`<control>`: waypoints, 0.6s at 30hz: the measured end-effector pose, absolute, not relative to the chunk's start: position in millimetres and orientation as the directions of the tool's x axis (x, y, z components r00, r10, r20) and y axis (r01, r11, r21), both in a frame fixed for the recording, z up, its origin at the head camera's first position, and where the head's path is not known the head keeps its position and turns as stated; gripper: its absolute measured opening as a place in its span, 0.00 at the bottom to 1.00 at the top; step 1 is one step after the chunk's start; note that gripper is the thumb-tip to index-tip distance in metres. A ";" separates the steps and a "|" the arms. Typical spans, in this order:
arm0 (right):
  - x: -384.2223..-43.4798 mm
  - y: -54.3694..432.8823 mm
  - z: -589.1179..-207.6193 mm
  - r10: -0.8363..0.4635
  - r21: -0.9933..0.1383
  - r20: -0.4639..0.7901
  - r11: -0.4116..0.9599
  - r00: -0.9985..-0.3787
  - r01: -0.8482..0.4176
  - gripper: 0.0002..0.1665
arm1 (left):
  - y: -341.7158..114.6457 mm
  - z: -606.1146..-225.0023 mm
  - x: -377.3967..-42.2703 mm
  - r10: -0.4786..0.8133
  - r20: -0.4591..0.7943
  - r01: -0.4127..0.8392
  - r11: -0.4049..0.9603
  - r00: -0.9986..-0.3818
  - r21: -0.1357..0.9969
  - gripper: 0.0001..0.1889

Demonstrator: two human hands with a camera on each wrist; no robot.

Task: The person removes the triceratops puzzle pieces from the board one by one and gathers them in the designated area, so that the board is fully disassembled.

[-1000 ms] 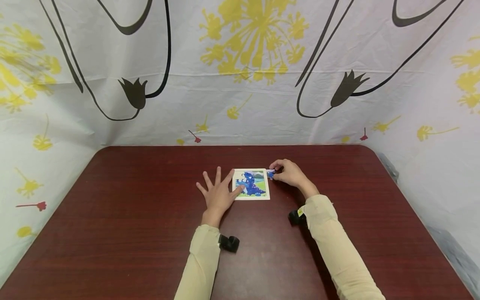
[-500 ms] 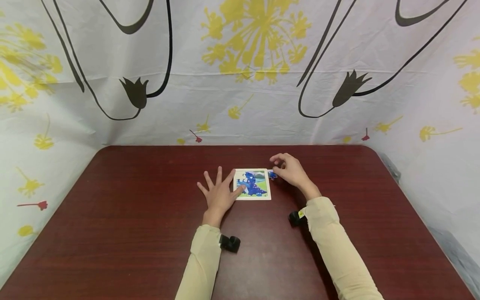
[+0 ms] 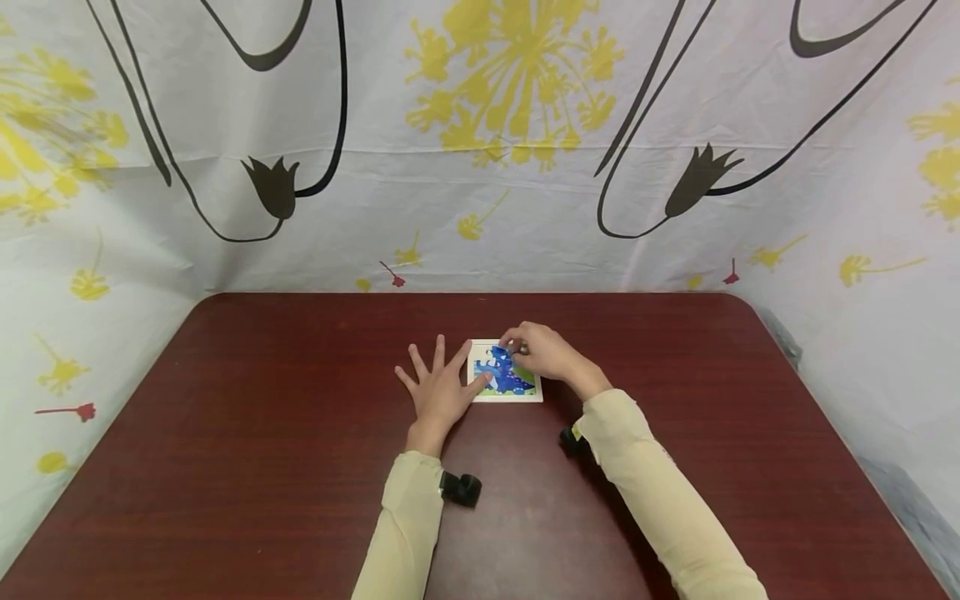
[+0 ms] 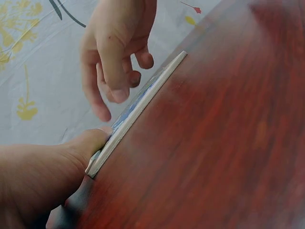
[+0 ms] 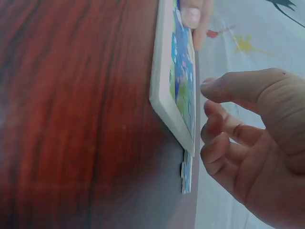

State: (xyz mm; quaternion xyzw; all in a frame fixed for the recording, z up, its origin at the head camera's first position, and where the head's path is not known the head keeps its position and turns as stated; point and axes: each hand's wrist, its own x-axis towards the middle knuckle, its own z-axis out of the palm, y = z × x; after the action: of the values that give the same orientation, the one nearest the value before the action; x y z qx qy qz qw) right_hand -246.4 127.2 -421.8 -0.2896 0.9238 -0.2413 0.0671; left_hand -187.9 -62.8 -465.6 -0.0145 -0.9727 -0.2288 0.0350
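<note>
A small square jigsaw puzzle (image 3: 510,384) with a blue dinosaur picture lies in its pale frame on the table. My left hand (image 3: 437,392) lies at its left side with fingers spread, the thumb resting on the picture. Over the upper part of the puzzle hovers my right hand (image 3: 553,353), its fingers bent. In both wrist views that hand's thumb and fingertips stand apart, with nothing visible between them. A loose jigsaw piece (image 5: 187,176) sits against the frame's outer edge in the right wrist view; in the head view the right hand hides it.
The dark red wooden table (image 3: 262,458) spreads around the puzzle. A white curtain (image 3: 360,200) with yellow and dark flower prints hangs behind its far edge. Each wrist carries a black camera (image 3: 461,489).
My right hand let go of the loose piece beside the frame's right edge, lifted, and moved left over the puzzle. The left hand has stayed put.
</note>
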 end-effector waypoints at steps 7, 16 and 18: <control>-250.2 119.8 -419.5 -0.617 -0.439 -0.087 0.728 -0.782 -0.526 0.22 | -62.1 -464.8 -187.5 0.017 0.073 0.048 0.894 -0.997 0.446 0.38; -256.3 116.5 -413.3 -0.656 -0.489 -0.158 0.702 -0.738 -0.519 0.21 | -62.7 -463.4 -187.2 0.012 0.076 0.046 0.886 -0.997 0.462 0.38; -258.8 115.3 -411.0 -0.657 -0.514 -0.186 0.698 -0.731 -0.498 0.20 | -63.0 -463.8 -187.3 0.013 0.074 0.046 0.887 -0.997 0.460 0.38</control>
State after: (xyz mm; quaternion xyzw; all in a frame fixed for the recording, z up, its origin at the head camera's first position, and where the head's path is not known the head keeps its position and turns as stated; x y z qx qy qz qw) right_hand -258.8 115.3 -411.0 -0.3194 0.9036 -0.2208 0.1807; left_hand -187.3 -63.0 -463.8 -0.0152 -0.9707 -0.2375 0.0345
